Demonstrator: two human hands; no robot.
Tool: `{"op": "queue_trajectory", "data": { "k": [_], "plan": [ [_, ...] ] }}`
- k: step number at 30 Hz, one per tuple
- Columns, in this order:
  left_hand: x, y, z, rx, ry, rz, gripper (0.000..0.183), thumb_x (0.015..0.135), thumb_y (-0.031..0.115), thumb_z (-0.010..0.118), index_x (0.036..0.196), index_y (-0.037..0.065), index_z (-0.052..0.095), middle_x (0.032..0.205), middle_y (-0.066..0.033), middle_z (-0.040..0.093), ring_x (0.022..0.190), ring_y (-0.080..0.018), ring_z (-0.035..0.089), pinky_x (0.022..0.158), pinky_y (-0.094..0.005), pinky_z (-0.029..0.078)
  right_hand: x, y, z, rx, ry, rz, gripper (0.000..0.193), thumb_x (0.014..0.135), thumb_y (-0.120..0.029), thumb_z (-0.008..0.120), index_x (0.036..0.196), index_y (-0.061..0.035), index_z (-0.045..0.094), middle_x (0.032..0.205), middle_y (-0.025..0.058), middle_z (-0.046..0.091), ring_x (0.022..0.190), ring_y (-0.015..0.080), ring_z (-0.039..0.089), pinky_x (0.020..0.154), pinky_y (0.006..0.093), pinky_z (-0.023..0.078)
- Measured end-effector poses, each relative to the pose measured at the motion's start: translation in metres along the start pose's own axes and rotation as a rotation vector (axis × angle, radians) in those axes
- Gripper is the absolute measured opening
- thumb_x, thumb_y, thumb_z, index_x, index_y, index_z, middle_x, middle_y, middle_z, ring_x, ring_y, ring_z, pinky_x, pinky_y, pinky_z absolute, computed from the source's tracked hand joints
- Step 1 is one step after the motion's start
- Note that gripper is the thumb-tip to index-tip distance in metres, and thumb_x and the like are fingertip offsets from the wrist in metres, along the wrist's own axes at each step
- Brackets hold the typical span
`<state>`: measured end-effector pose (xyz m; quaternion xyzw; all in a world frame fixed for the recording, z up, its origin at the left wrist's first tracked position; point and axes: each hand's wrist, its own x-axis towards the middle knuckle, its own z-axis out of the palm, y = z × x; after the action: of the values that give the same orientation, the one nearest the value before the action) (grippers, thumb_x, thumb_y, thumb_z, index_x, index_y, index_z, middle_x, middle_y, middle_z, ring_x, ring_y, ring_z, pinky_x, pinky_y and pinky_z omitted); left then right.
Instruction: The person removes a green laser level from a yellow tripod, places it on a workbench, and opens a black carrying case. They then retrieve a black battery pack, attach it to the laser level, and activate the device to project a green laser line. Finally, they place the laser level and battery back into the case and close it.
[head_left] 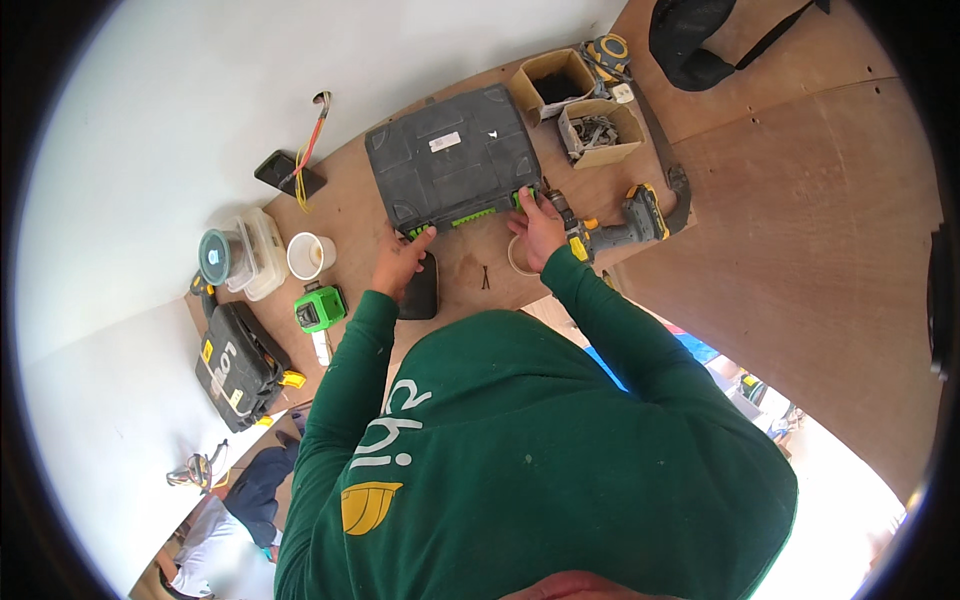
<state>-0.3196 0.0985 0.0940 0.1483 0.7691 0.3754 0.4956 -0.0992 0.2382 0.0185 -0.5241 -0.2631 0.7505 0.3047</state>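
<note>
I see the left arm [340,395] and right arm [640,340] reaching forward in long dark-green sleeves, the bare left hand's [398,264] thumb angled inward, the bare right hand [541,232] pointing ahead.

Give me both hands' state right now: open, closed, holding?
Left hand: partly curled, thumb at the left green latch of the dark grey rectangular plastic case; grip cannot be told.
Right hand: partly curled at the case's right green latch; grip cannot be told.

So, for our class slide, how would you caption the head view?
Two hands at the green latches of a closed dark case, a power drill to its right.
</note>
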Motion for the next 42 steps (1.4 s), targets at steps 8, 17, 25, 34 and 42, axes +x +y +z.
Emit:
{"op": "queue_trajectory", "data": {
  "k": [8, 17, 25, 34, 42],
  "plan": [
    [0.001, -0.026, 0.015, -0.71, -0.109, -0.089, 0.071, 0.102, 0.025, 0.073, 0.154, 0.01, 0.027, 0.134, -0.0154, 0.052, 0.118, -0.0344, 0.065, 0.1, -0.0442, 0.059, -0.016, -0.037, 0.005, -0.364, 0.083, -0.023, 0.088, 0.091, -0.056, 0.079, 0.146, 0.0049, 0.048, 0.121, 0.0143, 0.069, 0.085, 0.0194, 0.069, 0.063, 0.0339, 0.058],
    [0.007, -0.053, 0.024, -1.043, -0.149, -0.002, 0.092, 0.105, 0.012, 0.063, 0.17, 0.02, -0.001, 0.148, -0.0165, 0.042, 0.122, -0.0346, 0.063, 0.107, -0.0491, 0.054, -0.004, -0.042, -0.015, -0.517, -0.083, -0.112, 0.065, 0.099, -0.043, 0.074, 0.138, 0.0055, 0.055, 0.12, 0.0122, 0.07, 0.107, 0.0192, 0.066, 0.085, 0.0367, 0.057],
    [-0.001, -0.039, 0.031, -0.992, 0.003, -0.019, 0.063, 0.107, 0.028, 0.065, 0.155, 0.013, 0.028, 0.12, -0.0112, 0.054, 0.099, -0.0253, 0.064, 0.103, -0.0494, 0.056, -0.005, -0.05, -0.008, -0.522, -0.092, -0.026, 0.073, 0.097, -0.047, 0.076, 0.14, 0.0063, 0.05, 0.121, 0.0115, 0.067, 0.099, 0.0164, 0.067, 0.067, 0.031, 0.058],
    [0.002, -0.016, 0.026, -0.792, 0.101, 0.019, 0.081, 0.102, 0.047, 0.07, 0.159, 0.011, 0.027, 0.093, -0.0026, 0.053, 0.073, -0.0124, 0.056, 0.083, -0.0425, 0.061, -0.009, -0.061, 0.008, -0.523, -0.117, -0.08, 0.059, 0.098, -0.043, 0.076, 0.127, 0.0027, 0.054, 0.11, 0.009, 0.068, 0.091, 0.0146, 0.067, 0.063, 0.0297, 0.058],
    [0.009, -0.006, 0.023, -0.805, 0.156, 0.018, 0.085, 0.102, 0.046, 0.071, 0.162, 0.011, 0.022, 0.1, -0.0048, 0.054, 0.079, -0.0144, 0.056, 0.082, -0.0408, 0.059, -0.015, -0.083, 0.025, -0.52, -0.101, -0.04, 0.055, 0.096, -0.044, 0.077, 0.123, 0.0, 0.057, 0.104, 0.0067, 0.067, 0.085, 0.0142, 0.068, 0.062, 0.0296, 0.057]
  ]
}}
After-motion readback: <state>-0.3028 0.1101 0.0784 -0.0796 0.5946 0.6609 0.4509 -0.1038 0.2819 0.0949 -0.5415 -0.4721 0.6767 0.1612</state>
